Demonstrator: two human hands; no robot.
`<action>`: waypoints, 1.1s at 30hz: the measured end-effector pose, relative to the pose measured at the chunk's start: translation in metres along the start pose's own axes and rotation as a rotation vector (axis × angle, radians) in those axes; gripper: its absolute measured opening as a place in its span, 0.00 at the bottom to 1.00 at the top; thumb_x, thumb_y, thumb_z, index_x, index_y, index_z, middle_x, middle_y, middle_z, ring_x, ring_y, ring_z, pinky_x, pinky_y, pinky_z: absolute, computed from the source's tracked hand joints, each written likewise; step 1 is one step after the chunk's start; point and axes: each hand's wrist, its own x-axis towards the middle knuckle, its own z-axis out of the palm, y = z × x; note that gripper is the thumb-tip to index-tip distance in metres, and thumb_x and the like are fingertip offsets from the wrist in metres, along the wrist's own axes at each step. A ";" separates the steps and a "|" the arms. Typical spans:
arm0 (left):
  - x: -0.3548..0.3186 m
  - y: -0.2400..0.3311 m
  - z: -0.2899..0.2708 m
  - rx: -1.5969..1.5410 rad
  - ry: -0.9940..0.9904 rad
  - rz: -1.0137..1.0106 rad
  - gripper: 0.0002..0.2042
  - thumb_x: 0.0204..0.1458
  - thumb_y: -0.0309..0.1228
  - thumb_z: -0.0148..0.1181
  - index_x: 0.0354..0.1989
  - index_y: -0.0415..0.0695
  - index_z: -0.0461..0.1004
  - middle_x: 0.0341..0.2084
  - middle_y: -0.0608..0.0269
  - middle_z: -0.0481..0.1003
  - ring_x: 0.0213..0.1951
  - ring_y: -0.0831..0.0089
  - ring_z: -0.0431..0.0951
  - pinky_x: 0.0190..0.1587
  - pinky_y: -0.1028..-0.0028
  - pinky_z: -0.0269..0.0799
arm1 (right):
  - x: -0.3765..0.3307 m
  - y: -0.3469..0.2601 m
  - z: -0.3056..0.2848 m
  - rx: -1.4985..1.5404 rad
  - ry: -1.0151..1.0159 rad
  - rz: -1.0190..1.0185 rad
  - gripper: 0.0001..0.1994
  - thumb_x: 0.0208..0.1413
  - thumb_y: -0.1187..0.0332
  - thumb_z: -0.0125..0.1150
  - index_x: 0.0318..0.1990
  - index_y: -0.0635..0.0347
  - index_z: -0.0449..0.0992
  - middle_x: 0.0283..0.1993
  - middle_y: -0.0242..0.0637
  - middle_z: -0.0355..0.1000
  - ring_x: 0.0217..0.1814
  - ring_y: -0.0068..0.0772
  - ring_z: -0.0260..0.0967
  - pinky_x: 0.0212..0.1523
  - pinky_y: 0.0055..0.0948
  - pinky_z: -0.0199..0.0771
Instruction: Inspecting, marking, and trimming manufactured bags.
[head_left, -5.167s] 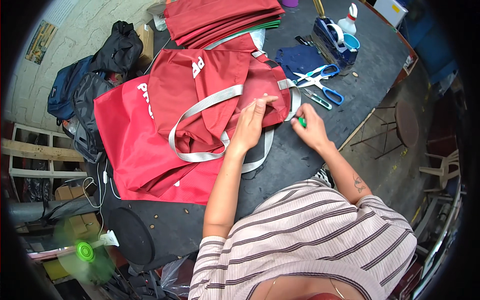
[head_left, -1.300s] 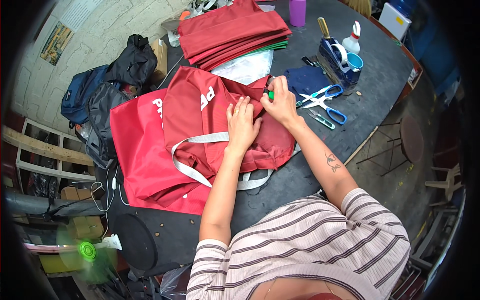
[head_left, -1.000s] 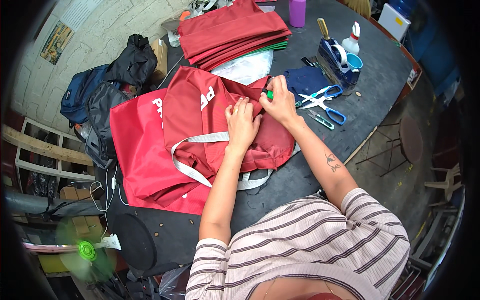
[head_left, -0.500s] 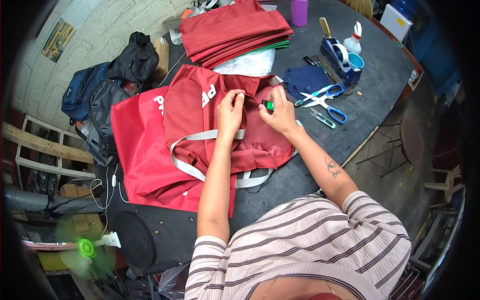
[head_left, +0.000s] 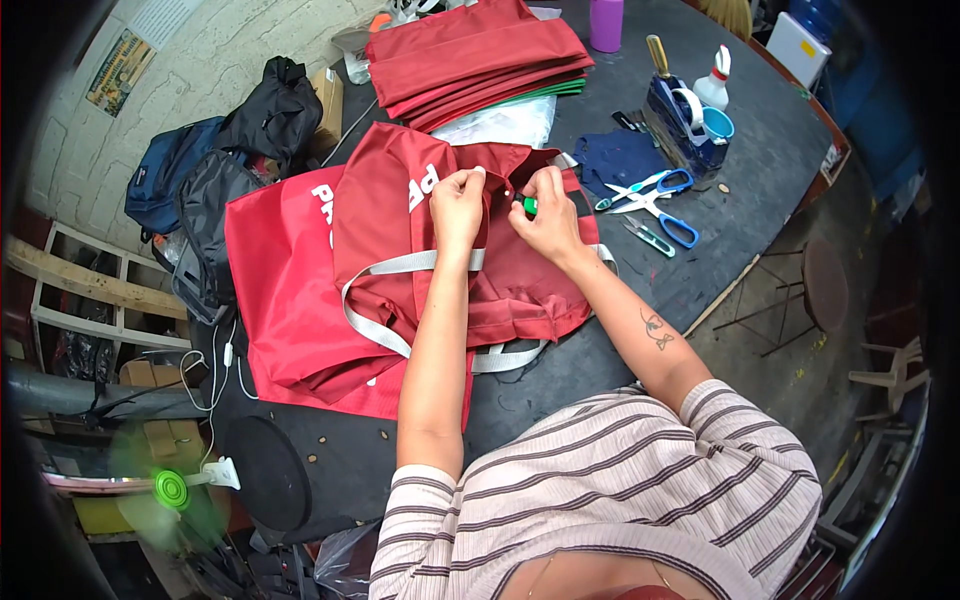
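A dark red fabric bag point(head_left: 382, 225) with grey-white webbing handles point(head_left: 374, 268) lies rumpled before me. My left hand point(head_left: 457, 208) pinches the edge of its cloth between thumb and fingers. Close by on the right, my right hand point(head_left: 546, 218) is curled round a small green-and-black tool point(head_left: 529, 205), whose kind is mostly hidden by the fingers. A dark fold of the bag stands up between both hands. Beneath the bag, a brighter red bag point(head_left: 285, 290) is spread flat toward the left.
Blue-handled scissors point(head_left: 652, 200) and green thread snips point(head_left: 650, 238) lie right of the bag, below a navy cloth point(head_left: 618, 162). Beyond stand a dark caddy point(head_left: 686, 130) and a spray bottle point(head_left: 713, 88). Folded red bags point(head_left: 475, 60) are stacked at the far side. A small fan point(head_left: 171, 490) spins at lower left.
My right hand has shifted slightly left, nearer my left hand, with the small green-and-black tool still in it. The bag's fold between the hands has changed shape, and the view has shifted slightly.
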 end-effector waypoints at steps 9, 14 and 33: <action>0.000 -0.003 0.001 -0.011 0.004 0.003 0.15 0.52 0.37 0.56 0.25 0.35 0.75 0.09 0.71 0.63 0.17 0.86 0.59 0.21 0.75 0.56 | 0.004 -0.012 -0.009 0.096 0.097 -0.089 0.17 0.39 0.71 0.60 0.35 0.62 0.60 0.35 0.41 0.58 0.31 0.45 0.65 0.29 0.40 0.68; 0.000 0.006 0.001 0.010 0.002 0.029 0.15 0.52 0.37 0.56 0.24 0.35 0.75 0.08 0.71 0.63 0.16 0.85 0.59 0.20 0.75 0.56 | 0.000 -0.005 -0.005 0.068 0.066 -0.044 0.17 0.39 0.71 0.61 0.35 0.62 0.59 0.35 0.41 0.58 0.31 0.44 0.65 0.28 0.40 0.68; -0.007 0.023 0.008 0.112 0.041 0.058 0.17 0.52 0.39 0.55 0.22 0.36 0.76 0.07 0.66 0.65 0.13 0.80 0.63 0.20 0.72 0.59 | -0.005 -0.009 -0.017 0.079 0.120 -0.099 0.16 0.40 0.72 0.61 0.34 0.63 0.60 0.35 0.42 0.59 0.31 0.42 0.65 0.29 0.36 0.69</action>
